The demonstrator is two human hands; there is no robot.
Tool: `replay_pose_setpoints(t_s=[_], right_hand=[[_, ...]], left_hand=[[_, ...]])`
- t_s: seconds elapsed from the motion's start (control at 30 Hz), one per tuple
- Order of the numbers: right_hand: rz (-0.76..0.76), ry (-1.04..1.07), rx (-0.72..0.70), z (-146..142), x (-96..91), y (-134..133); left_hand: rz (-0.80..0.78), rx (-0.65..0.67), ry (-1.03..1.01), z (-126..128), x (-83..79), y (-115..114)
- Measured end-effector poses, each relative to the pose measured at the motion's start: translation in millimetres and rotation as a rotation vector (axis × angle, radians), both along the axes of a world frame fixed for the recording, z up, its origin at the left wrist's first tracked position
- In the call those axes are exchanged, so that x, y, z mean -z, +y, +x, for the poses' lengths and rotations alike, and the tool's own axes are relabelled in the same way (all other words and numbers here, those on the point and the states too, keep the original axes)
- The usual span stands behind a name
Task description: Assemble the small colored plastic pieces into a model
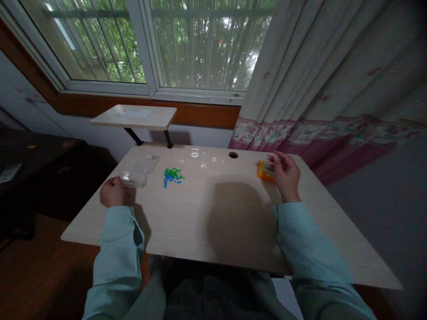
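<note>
My left hand (112,192) is closed at the near left corner of a clear plastic box (135,178), its thumb and finger pinched on the edge. The box lies with its hinged lid folded back on the left of the table. To its right is a loose pile of small green and blue pieces (172,175). Over on the right, my right hand (287,173) has its fingers pinched together beside a small orange box (266,177) with a see-through top. Whatever is between those fingertips is too small to make out.
The pale wooden table (187,222) has a round cable hole (233,155) near its back edge. A small raised shelf (133,116) on black legs stands at the back left. A curtain (300,111) hangs behind the right side, near a window.
</note>
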State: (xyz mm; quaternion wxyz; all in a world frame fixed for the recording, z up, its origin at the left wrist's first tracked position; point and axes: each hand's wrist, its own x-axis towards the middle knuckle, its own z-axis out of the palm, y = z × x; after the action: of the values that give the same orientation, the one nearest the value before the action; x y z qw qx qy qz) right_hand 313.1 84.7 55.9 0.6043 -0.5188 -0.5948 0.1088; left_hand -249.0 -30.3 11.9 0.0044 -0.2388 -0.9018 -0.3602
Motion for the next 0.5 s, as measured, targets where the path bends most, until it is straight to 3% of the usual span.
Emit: replay_pose_setpoints(t_s=[0.23, 0.5], right_hand=[[0.057, -0.041, 0.150, 20.0, -3.2, -1.1], [-0.009, -0.365, 0.355, 57.1, 7.3, 1.2]], left_hand=[[-0.088, 0.100, 0.015, -4.0, 7.3, 2.3], [-0.152, 0.185, 0.035, -3.3, 12.1, 6.6]])
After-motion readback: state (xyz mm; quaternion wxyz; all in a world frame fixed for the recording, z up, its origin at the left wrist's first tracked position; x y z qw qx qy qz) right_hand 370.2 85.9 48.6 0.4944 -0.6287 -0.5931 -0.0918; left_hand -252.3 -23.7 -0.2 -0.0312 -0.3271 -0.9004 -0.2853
